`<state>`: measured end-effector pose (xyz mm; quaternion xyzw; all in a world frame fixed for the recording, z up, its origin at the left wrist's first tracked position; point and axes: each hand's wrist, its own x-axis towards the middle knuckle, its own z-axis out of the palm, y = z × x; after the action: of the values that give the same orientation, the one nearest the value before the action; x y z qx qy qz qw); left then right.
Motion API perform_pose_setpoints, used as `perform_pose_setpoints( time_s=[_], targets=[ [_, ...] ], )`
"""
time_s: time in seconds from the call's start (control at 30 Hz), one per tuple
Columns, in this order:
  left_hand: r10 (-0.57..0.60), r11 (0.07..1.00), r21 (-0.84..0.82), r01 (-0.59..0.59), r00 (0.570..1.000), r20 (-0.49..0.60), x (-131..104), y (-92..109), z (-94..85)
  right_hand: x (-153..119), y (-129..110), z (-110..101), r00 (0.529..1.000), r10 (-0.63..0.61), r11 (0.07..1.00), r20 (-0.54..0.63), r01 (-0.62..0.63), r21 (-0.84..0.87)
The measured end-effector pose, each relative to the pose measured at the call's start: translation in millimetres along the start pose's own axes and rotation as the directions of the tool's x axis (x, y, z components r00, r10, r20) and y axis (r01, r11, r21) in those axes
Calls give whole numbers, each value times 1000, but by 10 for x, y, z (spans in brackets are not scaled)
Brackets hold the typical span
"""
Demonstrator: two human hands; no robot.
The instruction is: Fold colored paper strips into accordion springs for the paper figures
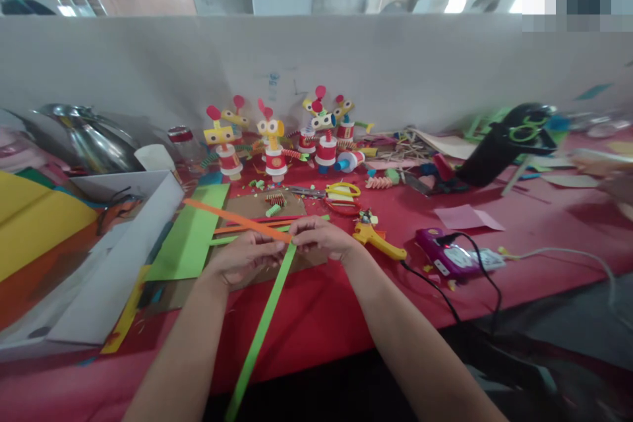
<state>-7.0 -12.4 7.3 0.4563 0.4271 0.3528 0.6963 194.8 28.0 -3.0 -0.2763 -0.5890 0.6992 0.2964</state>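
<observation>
Orange strip [237, 218] and green strip [267, 313] pinched in both hands' fingers [312, 237]. Scissors [341, 191] set at one o'clock on tabletop [316, 326].

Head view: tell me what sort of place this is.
Probably a craft workspace: a row of paper figures with big eyes stands against the wall, and scissors, a yellow glue gun and paper strips lie on the red-covered table.
</observation>
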Motion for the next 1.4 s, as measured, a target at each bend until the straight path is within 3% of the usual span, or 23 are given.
perform_pose_setpoints(
  time_s=[0.07, 0.13, 0.23, 0.37, 0.43, 0.5, 0.73, 0.87, 0.97, 1.13, 1.4],
  targets=[
    [35, 995, -100, -31, 999, 41, -32, 41, -5, 3, -4, 0, 990, -78, 988, -121, 93, 123],
    [118, 983, -133, -122, 992, -35, -23, 50, 41, 31, 10, 30, 958, -145, 957, -249, 200, 211],
    [263, 954, -102, -282, 950, -167, 57, -8, 193, 102, 69, 132, 902, -209, 918, -379, 314, 243],
    [434, 887, -15, -462, 845, -312, 165, -111, 328, 176, 162, 289, 866, -268, 922, -423, 358, 150],
    [480, 867, 80, -492, 782, -398, 187, -135, 309, 185, 187, 339, 852, -316, 921, -418, 381, 80],
    [488, 866, 131, -482, 760, -430, 198, -143, 252, 185, 199, 359, 845, -347, 918, -406, 395, 36],
    [310, 942, 5, -335, 864, -397, 245, -182, 88, 206, 230, 263, 883, -234, 971, -407, 234, -51],
    [169, 971, -87, -223, 896, -411, 241, -181, 117, 212, 216, 210, 863, -253, 962, -438, 271, -21],
    [106, 966, -182, -184, 924, -369, 226, -153, 151, 206, 215, 185, 895, -203, 972, -397, 235, 32],
    [32, 958, -254, -135, 928, -370, 232, -128, 147, 247, 296, 145, 908, -152, 978, -389, 195, 73],
    [-53, 943, -322, -80, 921, -385, 246, -92, 135, 294, 352, 111, 902, -208, 965, -379, 253, 72]
  ],
)
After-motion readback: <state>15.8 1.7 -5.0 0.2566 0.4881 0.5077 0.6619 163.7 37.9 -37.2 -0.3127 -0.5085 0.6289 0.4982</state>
